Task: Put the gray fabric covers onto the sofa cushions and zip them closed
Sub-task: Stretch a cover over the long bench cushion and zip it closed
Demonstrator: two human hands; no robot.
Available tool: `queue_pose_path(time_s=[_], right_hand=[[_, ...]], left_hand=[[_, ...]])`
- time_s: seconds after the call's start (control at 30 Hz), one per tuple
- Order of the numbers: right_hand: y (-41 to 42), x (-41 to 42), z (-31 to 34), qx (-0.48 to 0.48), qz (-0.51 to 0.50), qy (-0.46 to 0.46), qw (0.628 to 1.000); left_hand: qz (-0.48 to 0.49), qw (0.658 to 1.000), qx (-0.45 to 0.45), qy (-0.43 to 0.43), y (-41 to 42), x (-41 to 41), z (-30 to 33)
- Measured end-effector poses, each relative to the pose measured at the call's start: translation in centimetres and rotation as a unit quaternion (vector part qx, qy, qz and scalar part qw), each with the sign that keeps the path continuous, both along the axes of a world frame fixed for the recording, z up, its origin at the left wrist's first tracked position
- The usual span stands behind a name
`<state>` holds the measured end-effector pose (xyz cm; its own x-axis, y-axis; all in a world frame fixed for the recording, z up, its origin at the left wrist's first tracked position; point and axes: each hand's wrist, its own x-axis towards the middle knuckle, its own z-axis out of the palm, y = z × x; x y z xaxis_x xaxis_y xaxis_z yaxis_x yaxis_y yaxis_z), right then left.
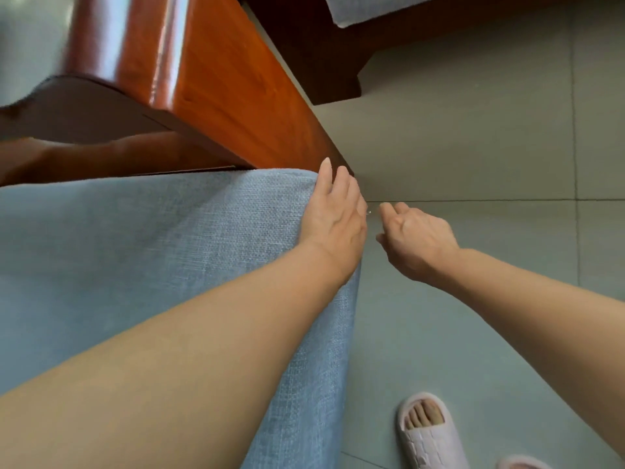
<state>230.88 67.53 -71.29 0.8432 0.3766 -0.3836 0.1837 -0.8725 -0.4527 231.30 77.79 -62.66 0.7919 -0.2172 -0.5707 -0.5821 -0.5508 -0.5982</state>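
Note:
A sofa cushion in its gray-blue fabric cover (152,248) lies on the wooden sofa seat and fills the left half of the view. My left hand (333,214) rests on the cushion's far right corner, its fingers straight along the edge. Just right of that corner my right hand (416,238) has its fingers curled, and thumb and forefinger pinch toward a small shiny zipper pull (369,212) at the cushion's side. The zipper itself runs down the side face and is hidden from here.
A glossy wooden armrest (230,89) rises right behind the cushion's corner. Another gray covered cushion (372,8) sits on a dark wooden frame at the top. Gray floor tiles (490,147) spread to the right, with my slippered foot (429,431) below.

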Motion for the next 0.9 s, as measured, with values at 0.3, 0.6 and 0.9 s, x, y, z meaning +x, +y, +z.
queue_pose_path(time_s=[0.3, 0.6, 0.9], right_hand=[[0.8, -1.3, 10.6, 0.011, 0.074, -0.088, 0.993], [8.4, -0.7, 16.6, 0.005, 0.371, -0.15, 0.916], [15.9, 1.5, 16.9, -0.173, 0.549, -0.085, 0.813]], left_hand=[[0.365, 0.828, -0.418, -0.079, 2.6, -4.7, 6.4], [0.667, 0.628, -0.342, -0.211, 11.2, -13.2, 6.9], [0.709, 0.613, -0.337, -0.094, 11.8, -12.6, 6.1]])
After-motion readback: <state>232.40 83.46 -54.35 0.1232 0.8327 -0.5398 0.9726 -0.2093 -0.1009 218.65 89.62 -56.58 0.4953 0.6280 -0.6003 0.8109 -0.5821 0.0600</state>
